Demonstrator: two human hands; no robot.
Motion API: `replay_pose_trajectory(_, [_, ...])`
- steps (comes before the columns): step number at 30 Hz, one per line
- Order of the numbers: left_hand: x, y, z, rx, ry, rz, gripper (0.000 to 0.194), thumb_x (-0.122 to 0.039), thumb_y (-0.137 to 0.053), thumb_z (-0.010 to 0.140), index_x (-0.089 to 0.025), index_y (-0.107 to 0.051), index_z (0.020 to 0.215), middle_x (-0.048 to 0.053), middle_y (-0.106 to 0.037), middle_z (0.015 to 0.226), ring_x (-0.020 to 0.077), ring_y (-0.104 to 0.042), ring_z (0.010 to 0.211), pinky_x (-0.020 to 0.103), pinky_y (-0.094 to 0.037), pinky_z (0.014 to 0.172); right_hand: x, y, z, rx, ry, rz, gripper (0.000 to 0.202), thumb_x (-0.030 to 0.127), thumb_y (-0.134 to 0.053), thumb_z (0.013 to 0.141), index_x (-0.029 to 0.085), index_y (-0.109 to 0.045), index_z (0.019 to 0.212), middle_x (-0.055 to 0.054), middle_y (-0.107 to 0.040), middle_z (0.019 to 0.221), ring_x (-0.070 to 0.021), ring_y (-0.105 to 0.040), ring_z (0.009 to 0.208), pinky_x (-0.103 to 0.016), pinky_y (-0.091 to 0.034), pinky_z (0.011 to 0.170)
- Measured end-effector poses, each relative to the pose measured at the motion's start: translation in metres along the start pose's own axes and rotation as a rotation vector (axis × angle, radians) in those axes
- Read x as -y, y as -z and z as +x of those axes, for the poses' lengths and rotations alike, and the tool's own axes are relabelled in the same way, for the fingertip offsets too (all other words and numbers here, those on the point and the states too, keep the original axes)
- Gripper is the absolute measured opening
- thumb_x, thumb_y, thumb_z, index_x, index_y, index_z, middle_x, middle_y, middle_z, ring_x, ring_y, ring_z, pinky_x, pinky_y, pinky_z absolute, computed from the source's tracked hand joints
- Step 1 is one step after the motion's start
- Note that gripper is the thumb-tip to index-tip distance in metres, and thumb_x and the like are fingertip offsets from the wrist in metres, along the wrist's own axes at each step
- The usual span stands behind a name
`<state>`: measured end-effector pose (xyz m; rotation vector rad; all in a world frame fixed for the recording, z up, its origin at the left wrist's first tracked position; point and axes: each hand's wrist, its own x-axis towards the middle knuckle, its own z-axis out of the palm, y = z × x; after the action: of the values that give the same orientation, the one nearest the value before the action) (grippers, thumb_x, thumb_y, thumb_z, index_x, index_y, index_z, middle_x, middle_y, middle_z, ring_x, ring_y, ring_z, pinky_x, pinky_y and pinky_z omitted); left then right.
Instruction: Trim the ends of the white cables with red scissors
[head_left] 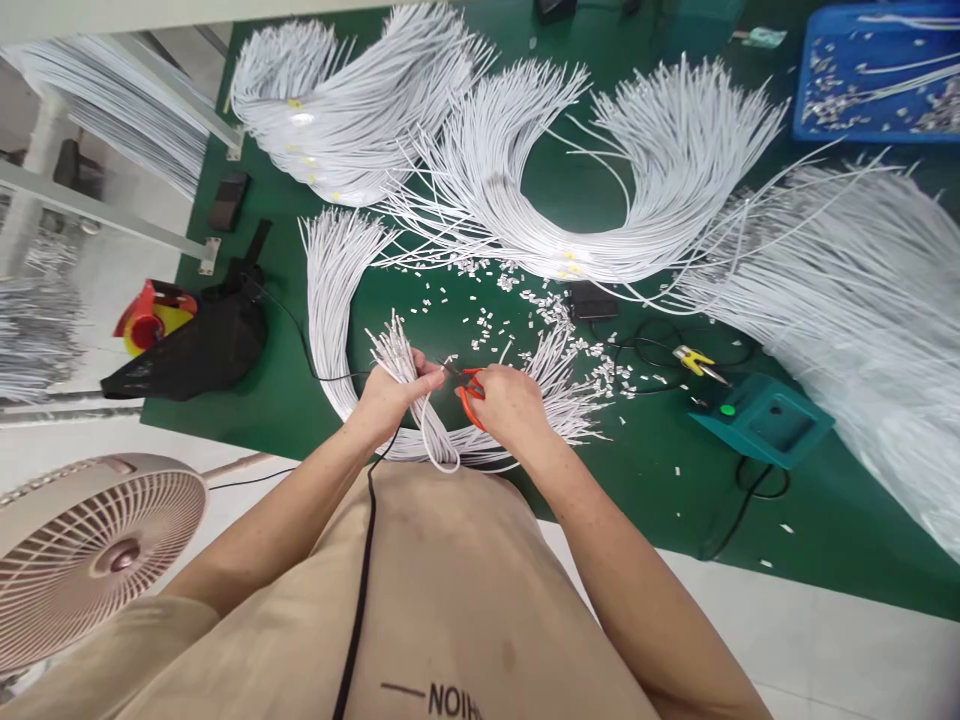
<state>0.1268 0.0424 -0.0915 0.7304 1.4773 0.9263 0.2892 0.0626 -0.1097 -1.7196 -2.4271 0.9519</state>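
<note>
My left hand (390,398) is closed around a small bunch of white wires (397,352), whose ends fan out above the fingers while the lower part loops down towards my shirt. Orange-handled scissors (472,398) are gripped in my right hand (514,402), their dark blades pointing left at the left thumb and fingertips. A tiny pale piece shows by the blade tips, too small to make out. Beneath both hands a curved bundle of white wires (328,300) bends along the table's near edge, its other ends (574,395) spreading out on the right.
Small white clippings (484,325) litter the green table (660,480). Large wire bundles (577,245) lie behind. To the right are a teal device (772,418), yellow-handled pliers (694,360) and a blue tray (885,125). A black bag (202,345), tape dispenser (154,315) and fan (105,555) are left.
</note>
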Motion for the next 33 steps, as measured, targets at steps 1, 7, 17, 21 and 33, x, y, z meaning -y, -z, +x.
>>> replay_pose_trajectory(1, [0.0,0.0,0.0,0.013,0.002,-0.017,0.031,-0.025,-0.074,0.06,-0.018,-0.047,0.073,-0.002,-0.061,0.067,0.0128,-0.056,0.065,0.027,-0.041,0.067,0.001,-0.001,-0.001,-0.012,-0.005,-0.001,0.033,0.043,-0.045,0.082,0.018,-0.065,0.075,-0.008,-0.062,0.076,-0.0202,-0.058,0.072,-0.029,-0.034,0.061])
replay_pose_trajectory(7, [-0.004,0.0,-0.002,0.091,0.071,-0.073,0.027,-0.026,-0.07,0.065,-0.017,-0.047,0.075,0.002,-0.064,0.073,0.0125,-0.059,0.065,0.026,-0.043,0.067,-0.001,-0.003,-0.002,-0.025,-0.004,0.024,0.032,0.043,-0.047,0.081,0.018,-0.065,0.074,-0.009,-0.063,0.077,-0.0201,-0.057,0.073,-0.029,-0.035,0.062])
replay_pose_trajectory(17, [-0.009,0.002,-0.002,0.208,0.149,-0.119,0.029,-0.027,-0.072,0.064,-0.017,-0.045,0.071,0.002,-0.063,0.07,0.0094,-0.055,0.058,0.022,-0.039,0.055,-0.008,0.006,0.017,0.041,0.02,1.194,0.027,0.034,-0.055,0.074,0.019,-0.066,0.093,-0.001,-0.063,0.084,-0.0132,-0.055,0.078,-0.025,-0.04,0.072])
replay_pose_trajectory(21, [-0.009,0.004,-0.001,0.227,0.152,-0.133,0.03,-0.026,-0.072,0.065,-0.018,-0.044,0.072,0.003,-0.064,0.071,0.0092,-0.054,0.057,0.022,-0.039,0.055,-0.005,0.008,0.023,0.086,0.073,1.295,0.02,0.031,-0.06,0.07,0.018,-0.068,0.084,0.0,-0.062,0.082,-0.013,-0.054,0.079,-0.025,-0.04,0.076])
replay_pose_trajectory(33, [-0.008,0.002,0.002,0.119,0.104,-0.089,0.034,-0.023,-0.075,0.057,-0.018,-0.044,0.069,-0.004,-0.054,0.062,0.0101,-0.053,0.059,0.024,-0.038,0.058,0.007,0.002,0.015,-0.011,-0.116,1.25,0.017,0.033,-0.061,0.067,0.017,-0.061,0.07,0.002,-0.056,0.066,-0.0101,-0.048,0.062,-0.023,-0.038,0.063])
